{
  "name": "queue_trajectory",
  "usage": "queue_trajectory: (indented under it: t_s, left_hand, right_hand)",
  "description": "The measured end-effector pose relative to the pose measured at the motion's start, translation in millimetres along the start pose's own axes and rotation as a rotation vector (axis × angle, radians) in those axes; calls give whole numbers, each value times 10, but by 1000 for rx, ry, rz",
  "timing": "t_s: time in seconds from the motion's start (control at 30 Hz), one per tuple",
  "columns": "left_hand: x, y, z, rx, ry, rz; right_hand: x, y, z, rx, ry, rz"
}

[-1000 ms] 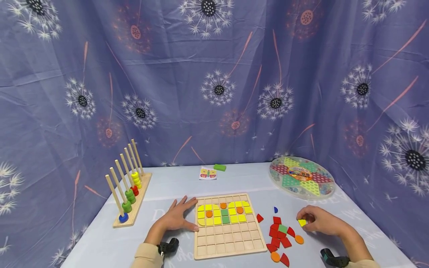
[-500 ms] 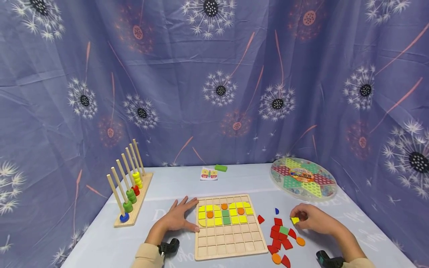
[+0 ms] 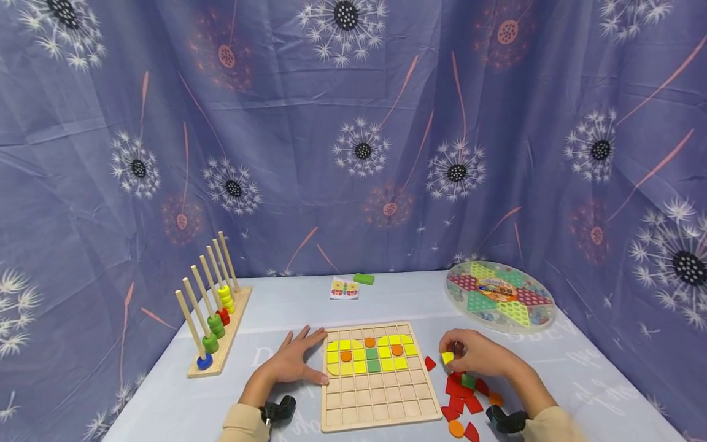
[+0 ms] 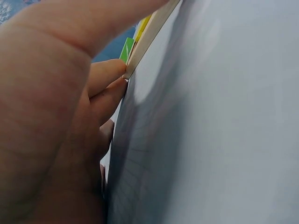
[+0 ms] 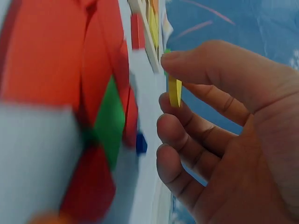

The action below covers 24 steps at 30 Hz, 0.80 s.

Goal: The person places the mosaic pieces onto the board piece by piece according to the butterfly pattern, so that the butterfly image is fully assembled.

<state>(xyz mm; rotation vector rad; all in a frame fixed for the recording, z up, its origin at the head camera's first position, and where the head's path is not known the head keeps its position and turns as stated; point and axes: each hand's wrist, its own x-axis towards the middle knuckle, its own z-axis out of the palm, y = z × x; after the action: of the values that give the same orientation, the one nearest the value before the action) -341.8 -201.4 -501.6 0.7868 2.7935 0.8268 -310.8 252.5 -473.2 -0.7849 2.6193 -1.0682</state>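
**Yellow tile pinched in right hand, just right of the wooden grid board**

Right hand: thumb and fingertip closed on the tile, remaining fingers bent, holding nothing. Tile held off the table, near the far end of the loose red tiles. Left hand: spread wide, thumb and fingertips at the board's left rim, grasping nothing.

Handling: a light edge pinch seems right, leaving the underside free. Carry high enough to clear the red heap and the board's rim. One bare cell shows at the right end of the lowest yellow row; seating there would want any curved side turned outward, then a flat press. The left hand's bracing should stop the board sliding.

Hard to see: the tile's full outline; fingers cover part, and the right wrist view has it nearly edge-on. Blue piece shows only there, hidden from the head view. Green tile and an orange disc partly covered or shaded by the right arm. Left wrist view mostly palm and tabletop; board just a sliver.
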Motion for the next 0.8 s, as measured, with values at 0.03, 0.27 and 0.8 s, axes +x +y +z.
queue_trajectory:
  t_s: [0.03, 0.27, 0.8]
  left_hand:
    - [-2, 1, -3, 2, 2, -2]
    - [-2, 7, -21, 5, 0, -9]
    - [8, 1, 8, 3, -6, -8]
  right_hand:
    - [39, -26, 22, -6, 1, 2]
    - [276, -171, 183, -57, 0, 15]
    - [462, -247, 395, -86, 43, -59]
